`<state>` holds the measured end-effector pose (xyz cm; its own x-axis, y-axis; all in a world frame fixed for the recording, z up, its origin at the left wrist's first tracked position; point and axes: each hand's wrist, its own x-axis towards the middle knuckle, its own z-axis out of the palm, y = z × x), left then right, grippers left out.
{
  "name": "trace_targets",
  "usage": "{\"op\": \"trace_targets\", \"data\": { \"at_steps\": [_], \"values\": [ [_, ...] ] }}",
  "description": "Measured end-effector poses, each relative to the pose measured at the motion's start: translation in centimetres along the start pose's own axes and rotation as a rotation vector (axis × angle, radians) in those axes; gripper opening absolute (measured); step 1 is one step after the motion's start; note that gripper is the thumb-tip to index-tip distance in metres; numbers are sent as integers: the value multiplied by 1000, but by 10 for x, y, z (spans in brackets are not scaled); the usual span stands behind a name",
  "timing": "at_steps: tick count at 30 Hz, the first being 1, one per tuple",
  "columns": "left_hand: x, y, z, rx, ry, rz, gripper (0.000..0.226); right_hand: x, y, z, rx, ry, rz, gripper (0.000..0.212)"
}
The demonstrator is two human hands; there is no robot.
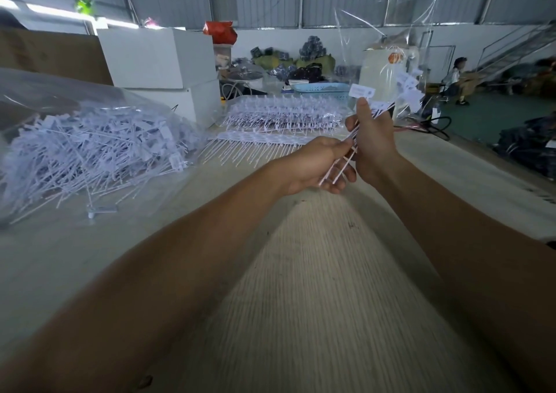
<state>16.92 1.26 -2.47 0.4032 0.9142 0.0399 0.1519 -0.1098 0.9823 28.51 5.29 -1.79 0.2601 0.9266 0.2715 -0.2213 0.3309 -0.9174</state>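
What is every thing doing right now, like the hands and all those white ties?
left hand: pinches the bundle's lower ends.
right hand: grips the bundle higher up.
bundle of white tag ties: held tilted above the table.
clear bag: upright, some tags inside.
loose tie pile: heaped in clear plastic.
joined tie strips: stacked flat.

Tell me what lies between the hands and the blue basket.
Head view: rows of white tag ties, beyond left hand and right hand, before the blue basket.

Single view: a wide head camera.
I look forward and down over the desk, close on the left hand and right hand.
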Motion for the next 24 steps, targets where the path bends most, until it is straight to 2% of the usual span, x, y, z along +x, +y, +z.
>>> {"op": "trace_targets", "data": {
  "at_steps": [4,9,15,24],
  "values": [
    [2,-3,11,-6,45,8,45,2,2,-3,-89,5,-55,25],
    [4,2,11,-200,81,-44,54,0,6,-3,-162,-44,-65,33],
    [6,-3,13,-143,153,-38,30,-3,8,5,-161,-118,-77,27],
    [12,1,17,-23,348,-10,40,3,16,6,-93,-92,-58,24]
  ]
}}
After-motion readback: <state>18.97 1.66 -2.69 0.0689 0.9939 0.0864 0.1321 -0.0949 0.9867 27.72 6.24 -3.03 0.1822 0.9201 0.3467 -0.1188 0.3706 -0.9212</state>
